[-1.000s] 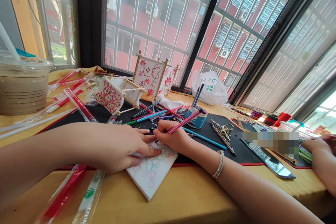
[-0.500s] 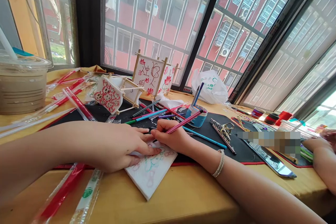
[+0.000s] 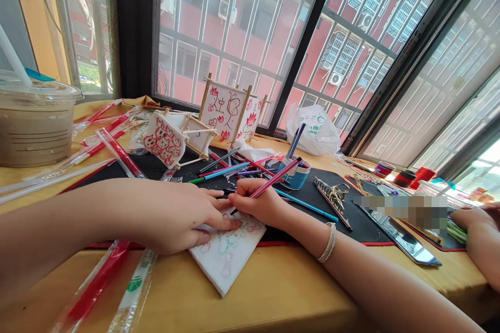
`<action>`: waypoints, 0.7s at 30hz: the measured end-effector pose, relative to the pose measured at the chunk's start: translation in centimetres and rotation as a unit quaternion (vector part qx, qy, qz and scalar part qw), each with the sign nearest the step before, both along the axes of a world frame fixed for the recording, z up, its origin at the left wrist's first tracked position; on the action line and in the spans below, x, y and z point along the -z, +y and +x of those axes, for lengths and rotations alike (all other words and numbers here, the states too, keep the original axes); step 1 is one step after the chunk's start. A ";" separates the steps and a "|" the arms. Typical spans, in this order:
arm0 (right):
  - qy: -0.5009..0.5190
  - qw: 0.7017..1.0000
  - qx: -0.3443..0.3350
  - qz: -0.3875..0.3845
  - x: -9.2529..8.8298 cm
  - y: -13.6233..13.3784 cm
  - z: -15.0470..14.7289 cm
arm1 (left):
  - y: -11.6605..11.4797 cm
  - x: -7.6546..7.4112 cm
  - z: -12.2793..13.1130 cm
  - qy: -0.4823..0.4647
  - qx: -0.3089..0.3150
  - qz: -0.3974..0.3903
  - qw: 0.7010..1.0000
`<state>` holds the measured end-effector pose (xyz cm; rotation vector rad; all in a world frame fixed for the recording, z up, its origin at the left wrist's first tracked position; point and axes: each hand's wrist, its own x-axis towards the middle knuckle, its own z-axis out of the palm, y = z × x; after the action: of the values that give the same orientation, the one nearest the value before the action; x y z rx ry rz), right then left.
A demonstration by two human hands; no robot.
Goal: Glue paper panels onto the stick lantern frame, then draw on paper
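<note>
My right hand (image 3: 255, 202) grips a pink felt-tip pen (image 3: 273, 183), its tip down near the top edge of a white square panel (image 3: 228, 260). Faint pink and teal outlines are drawn on the panel. My left hand (image 3: 183, 216) lies flat with its fingers spread, the fingertips pressing on the panel's upper left part. The hands are close together but apart. A bracelet (image 3: 327, 242) circles my right wrist.
Two small bamboo-framed paper lanterns (image 3: 224, 112) stand beyond the hands, on a black mat (image 3: 363, 223) with loose pens. A pen cup (image 3: 295, 177) stands nearby. A drink cup (image 3: 35, 125) and wrapped straws (image 3: 94, 286) lie left; a co-worker's hand (image 3: 476, 223) is at right.
The pink pen now tilts more steeply, with its tip still close to the panel. My left hand stays pressed in place, and the view has shifted slightly.
</note>
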<state>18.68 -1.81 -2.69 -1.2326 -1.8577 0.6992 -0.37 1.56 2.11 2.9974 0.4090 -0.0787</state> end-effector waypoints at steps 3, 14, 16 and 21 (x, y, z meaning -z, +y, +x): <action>0.000 1.000 0.018 0.025 0.1 0.0 0.0 | 0.0 0.0 0.0 0.010 0.017 -0.062 0.998; -0.002 0.999 0.013 0.031 0.2 0.2 0.0 | -0.2 -0.3 0.1 0.036 0.013 -0.036 0.999; 0.000 0.999 0.020 0.044 0.3 0.2 0.1 | -0.2 -0.3 0.1 0.045 0.011 -0.026 0.999; 0.012 1.000 0.002 0.027 0.4 0.3 0.3 | -0.3 -0.4 0.2 0.059 0.009 -0.018 0.998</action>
<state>19.00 -1.51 -3.06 -1.1877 -1.8413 0.6539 -0.19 1.29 2.48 2.9696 0.3892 -0.2622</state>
